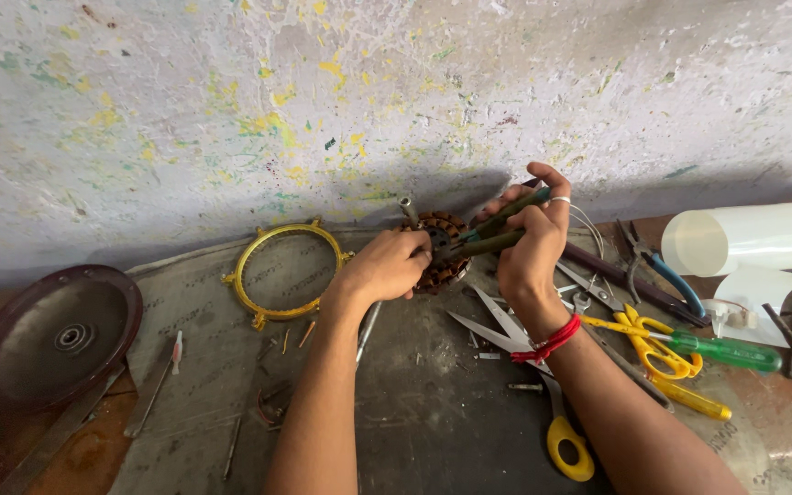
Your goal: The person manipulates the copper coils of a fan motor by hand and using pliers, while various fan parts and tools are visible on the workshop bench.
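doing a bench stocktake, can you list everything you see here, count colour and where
motor stator: 1, coppery brown windings, centre by the wall, under the left hand
pliers: 1, dark green handles, gripped in the right hand, nose at the stator
ring: 1, yellow, left of centre on the mat
round cover: 1, dark maroon, far left
scissors: 2, yellow handles, one below the right wrist, one further right
screwdriver: 1, green handle, right
blue-handled pliers: 1, right, near the wall
plastic sheet roll: 1, translucent white, far right
left hand: bare, on the stator
right hand: bare, red thread at the wrist
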